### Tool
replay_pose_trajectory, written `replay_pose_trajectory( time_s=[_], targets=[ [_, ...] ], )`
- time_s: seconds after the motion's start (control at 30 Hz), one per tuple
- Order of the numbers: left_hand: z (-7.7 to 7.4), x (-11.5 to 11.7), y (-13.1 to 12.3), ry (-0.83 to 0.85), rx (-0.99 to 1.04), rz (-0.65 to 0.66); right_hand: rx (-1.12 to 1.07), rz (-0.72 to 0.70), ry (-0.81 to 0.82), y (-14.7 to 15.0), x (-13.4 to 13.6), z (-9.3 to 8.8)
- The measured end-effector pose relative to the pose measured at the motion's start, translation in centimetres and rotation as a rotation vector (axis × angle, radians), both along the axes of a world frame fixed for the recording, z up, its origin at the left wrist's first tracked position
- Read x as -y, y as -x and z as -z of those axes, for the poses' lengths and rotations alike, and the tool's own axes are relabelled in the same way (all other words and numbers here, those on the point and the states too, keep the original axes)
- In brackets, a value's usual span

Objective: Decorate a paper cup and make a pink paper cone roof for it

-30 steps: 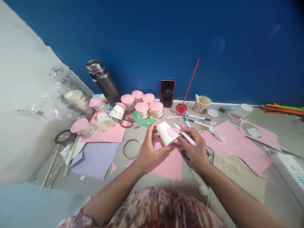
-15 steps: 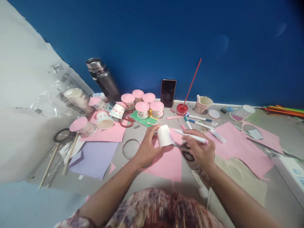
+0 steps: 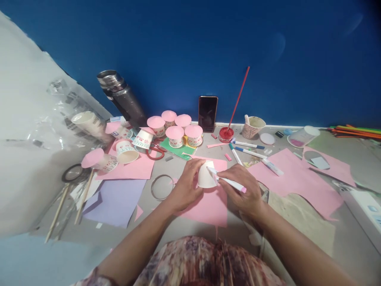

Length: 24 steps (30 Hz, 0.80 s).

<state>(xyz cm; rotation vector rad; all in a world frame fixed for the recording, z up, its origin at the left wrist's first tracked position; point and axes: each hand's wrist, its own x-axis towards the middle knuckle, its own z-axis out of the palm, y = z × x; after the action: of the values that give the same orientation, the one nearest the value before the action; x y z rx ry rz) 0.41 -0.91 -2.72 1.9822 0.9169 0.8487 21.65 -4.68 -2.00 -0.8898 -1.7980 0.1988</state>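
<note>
A plain white paper cup (image 3: 206, 177) is held upside down, its wide rim toward me, by my left hand (image 3: 186, 186), fingers closed around its left side. In my right hand (image 3: 242, 184) is a white marker (image 3: 233, 185) with a pink end, its tip at the upper right side of the cup. Whether the tip touches the cup I cannot tell for sure. Beneath both hands lies a sheet of pink paper (image 3: 212, 212). Several decorated paper cups with pink paper discs on top, such as this cup (image 3: 175, 137), stand toward the back.
A dark steel flask (image 3: 125, 97) and a phone (image 3: 207, 114) stand by the blue wall. Beside them is a red paint pot (image 3: 226, 135) with a stick. Loose markers (image 3: 248, 145), a tape ring (image 3: 162, 186), red-handled scissors (image 3: 155, 153) and purple paper (image 3: 116, 202) lie around.
My right hand has moved left with the marker, bringing its tip against or close to the cup. The cup has tilted more upright in my left hand. The view has shifted slightly.
</note>
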Motion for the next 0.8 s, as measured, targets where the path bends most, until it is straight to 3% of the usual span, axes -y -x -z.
replay_pose_trajectory(
  time_s=[0.27, 0.47, 0.8],
  targets=[
    [-0.16, 0.03, -0.11, 0.003, -0.004, 0.011, 0.004, -0.007, 0.016, -0.07, 0.02, 0.06],
    [0.25, 0.31, -0.01, 0.101, 0.007, -0.064, 0.013, -0.011, 0.015, -0.12, -0.01, -0.03],
    [-0.07, 0.17, -0.16, 0.053, -0.021, -0.042, 0.020, -0.008, 0.023, -0.12, -0.05, 0.00]
  ],
)
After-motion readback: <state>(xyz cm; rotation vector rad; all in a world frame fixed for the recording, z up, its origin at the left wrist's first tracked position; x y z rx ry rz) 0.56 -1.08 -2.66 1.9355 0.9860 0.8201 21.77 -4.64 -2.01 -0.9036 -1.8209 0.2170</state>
